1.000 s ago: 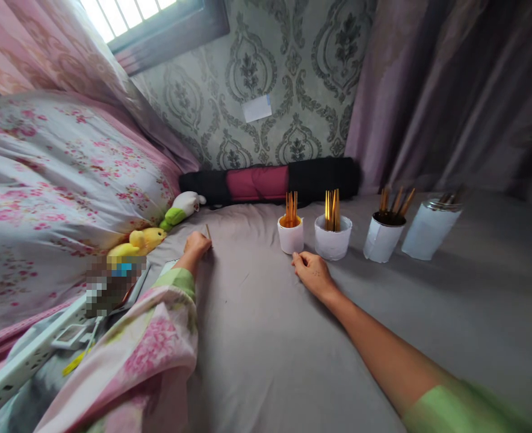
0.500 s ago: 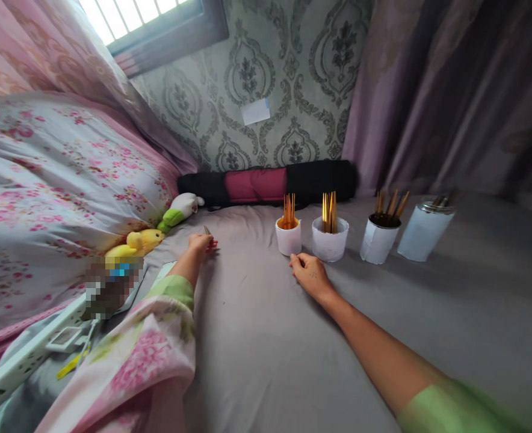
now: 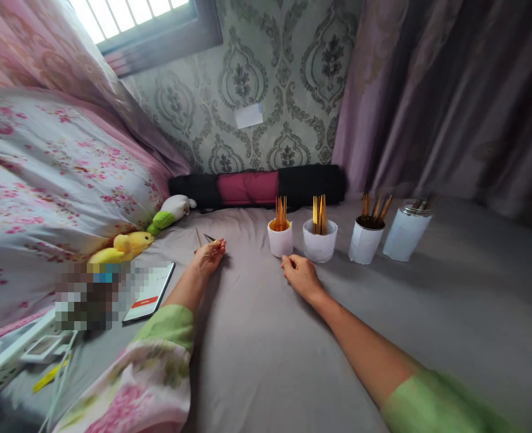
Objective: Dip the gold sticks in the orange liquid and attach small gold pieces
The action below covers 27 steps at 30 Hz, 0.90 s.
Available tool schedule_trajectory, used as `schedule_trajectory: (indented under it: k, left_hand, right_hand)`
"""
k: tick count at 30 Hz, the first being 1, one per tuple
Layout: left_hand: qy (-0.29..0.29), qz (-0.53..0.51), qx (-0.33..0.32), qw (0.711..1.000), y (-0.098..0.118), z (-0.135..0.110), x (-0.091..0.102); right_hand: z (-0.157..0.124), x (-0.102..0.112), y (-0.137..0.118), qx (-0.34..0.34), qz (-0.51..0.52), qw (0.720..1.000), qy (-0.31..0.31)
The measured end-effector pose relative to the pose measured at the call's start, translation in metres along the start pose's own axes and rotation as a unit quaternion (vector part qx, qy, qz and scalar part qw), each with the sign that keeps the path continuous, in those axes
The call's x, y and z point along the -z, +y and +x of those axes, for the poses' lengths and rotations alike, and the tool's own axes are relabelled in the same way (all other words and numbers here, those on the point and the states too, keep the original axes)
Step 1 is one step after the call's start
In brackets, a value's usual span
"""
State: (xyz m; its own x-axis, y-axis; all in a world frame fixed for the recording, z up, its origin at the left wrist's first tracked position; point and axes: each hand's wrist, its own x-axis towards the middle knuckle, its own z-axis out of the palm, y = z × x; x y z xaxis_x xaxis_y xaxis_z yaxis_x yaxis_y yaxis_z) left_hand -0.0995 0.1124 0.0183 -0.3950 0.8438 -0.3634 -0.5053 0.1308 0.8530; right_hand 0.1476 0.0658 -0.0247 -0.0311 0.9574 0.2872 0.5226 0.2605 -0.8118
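Note:
My left hand (image 3: pixel 209 257) is on the grey sheet with its fingers curled together, palm partly turned up; what it holds, if anything, is too small to make out. Just beyond its fingers lie a dark pointed thing (image 3: pixel 209 238) and a thin brownish stick (image 3: pixel 198 237). My right hand (image 3: pixel 301 276) is closed, fingertips pinched at the foot of a white-wrapped cup (image 3: pixel 281 243) with thin golden sticks (image 3: pixel 281 207); anything inside the pinch is hidden. A wider white cup (image 3: pixel 320 246) beside it also has golden sticks (image 3: pixel 319 213).
Right of these are a white-wrapped can (image 3: pixel 366 243) and a taller tilted one (image 3: pixel 407 231), both with sticks. A black and maroon roll (image 3: pixel 248 187) lies along the wall. To the left are plush toys (image 3: pixel 133 242), a phone (image 3: pixel 149 294) and a white power strip (image 3: pixel 11 355).
My left hand has drawn back a little and turned, uncovering the thin stick and more of the phone. My right hand stays by the first cup. The view has shifted slightly.

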Motion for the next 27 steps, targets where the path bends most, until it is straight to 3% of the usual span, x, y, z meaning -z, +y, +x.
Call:
schedule_trajectory:
  k: [7,27]
  left_hand:
    - [-0.066,-0.035,-0.001,0.997,-0.020,-0.028,-0.007]
    - [-0.168,-0.032,-0.018,0.985,-0.061,-0.089,-0.024]
  right_hand:
    - [0.001,0.000,0.002,0.004,-0.007,1.000,0.003]
    - [-0.002,0.002,-0.001,0.004,0.008,1.000,-0.015]
